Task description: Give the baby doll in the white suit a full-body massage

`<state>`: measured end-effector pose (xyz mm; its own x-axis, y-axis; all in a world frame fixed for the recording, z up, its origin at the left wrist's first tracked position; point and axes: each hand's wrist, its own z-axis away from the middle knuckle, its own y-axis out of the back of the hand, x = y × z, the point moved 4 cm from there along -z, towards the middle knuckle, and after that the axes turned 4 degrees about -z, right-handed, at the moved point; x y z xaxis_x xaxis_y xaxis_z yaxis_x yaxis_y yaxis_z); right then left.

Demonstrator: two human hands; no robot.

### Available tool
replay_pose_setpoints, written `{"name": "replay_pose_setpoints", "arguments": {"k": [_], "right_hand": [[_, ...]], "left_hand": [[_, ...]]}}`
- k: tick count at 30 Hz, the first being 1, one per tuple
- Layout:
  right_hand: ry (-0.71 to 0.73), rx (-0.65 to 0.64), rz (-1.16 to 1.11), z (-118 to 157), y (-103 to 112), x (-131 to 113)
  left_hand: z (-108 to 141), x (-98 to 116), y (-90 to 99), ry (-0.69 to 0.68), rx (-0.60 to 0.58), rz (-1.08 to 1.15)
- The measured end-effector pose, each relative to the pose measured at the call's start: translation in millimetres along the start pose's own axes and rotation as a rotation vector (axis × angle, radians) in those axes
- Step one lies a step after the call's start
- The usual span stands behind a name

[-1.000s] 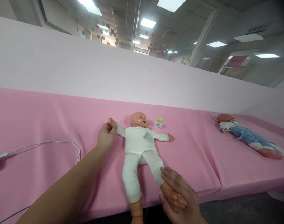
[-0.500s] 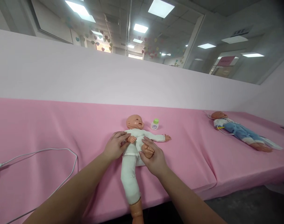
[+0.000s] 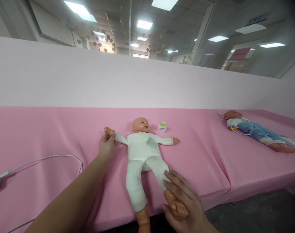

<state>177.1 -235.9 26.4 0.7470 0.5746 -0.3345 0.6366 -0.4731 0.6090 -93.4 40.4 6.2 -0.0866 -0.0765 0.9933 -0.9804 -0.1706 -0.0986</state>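
A baby doll [image 3: 142, 147] in a white top and leggings lies on its back on the pink-covered table. My left hand [image 3: 106, 145] is closed around the doll's wrist, with the arm drawn out to the left. Around the doll's lower leg and bare foot [image 3: 179, 208] curls my right hand [image 3: 186, 200], at the table's front edge. The doll's other arm stretches to the right. Its other leg points toward me, with the foot past the edge. Beside the head stands a small white bottle [image 3: 162, 128] with a green cap.
A second doll [image 3: 259, 131] in blue clothes lies at the far right, with a thin tube by its head. On the left, a white cable [image 3: 50, 157] runs across the pink cover [image 3: 40, 129]. A white wall [image 3: 89, 77] with glass above stands behind.
Both hands have moved apart. My left hand has drawn the doll's arm from its chest out to the left; my right hand has brought the bent leg down, straightened toward me.
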Motion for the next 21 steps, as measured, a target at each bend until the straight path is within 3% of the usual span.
{"name": "replay_pose_setpoints", "arguments": {"k": [5,10,15,18,21], "right_hand": [[0.057,-0.054,0.046,40,-16,7],[0.008,-0.086,0.005,33,-17,13],[-0.045,-0.003,-0.019,2,4,14],[-0.039,0.045,-0.027,-24,4,17],[-0.036,0.073,-0.043,-51,-10,25]], "left_hand": [[-1,0,1.2,0.130,0.027,0.125],[-1,2,2.4,0.069,0.031,0.033],[12,11,-6.5,-0.196,-0.022,-0.205],[29,17,-22.2,-0.404,-0.148,-0.416],[44,19,-37.4,-0.648,-0.319,-0.643]]}}
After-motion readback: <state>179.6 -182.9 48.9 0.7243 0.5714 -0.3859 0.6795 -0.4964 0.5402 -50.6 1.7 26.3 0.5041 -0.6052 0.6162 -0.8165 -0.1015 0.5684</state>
